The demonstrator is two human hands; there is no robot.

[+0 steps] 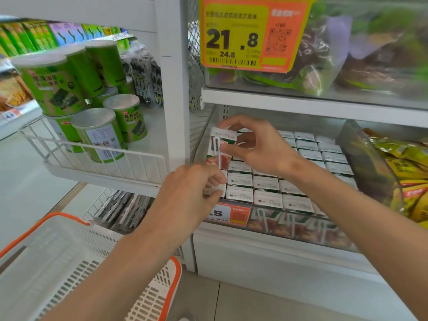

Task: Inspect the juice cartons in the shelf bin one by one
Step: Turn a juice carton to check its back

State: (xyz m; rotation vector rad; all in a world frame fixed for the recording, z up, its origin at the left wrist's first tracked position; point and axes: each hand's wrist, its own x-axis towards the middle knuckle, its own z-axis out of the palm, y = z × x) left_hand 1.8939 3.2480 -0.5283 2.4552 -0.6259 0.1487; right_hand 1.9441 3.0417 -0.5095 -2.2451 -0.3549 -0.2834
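Figure: we hold the small white, green and red juice carton [222,144] upright (white straw [218,151] facing us) over the left side of the clear plastic shelf bin [368,165], right hand [259,149] pinching its upper end; left hand [192,189] lies just below its base, fingers curled, on what we cannot tell

Bright, even light; wide-angle bending at edges, upper bags [347,54] blurred.

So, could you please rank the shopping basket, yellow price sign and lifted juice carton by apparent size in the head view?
1. shopping basket, enlarged by its nearness to the camera.
2. yellow price sign.
3. lifted juice carton, partly hidden by the right hand.
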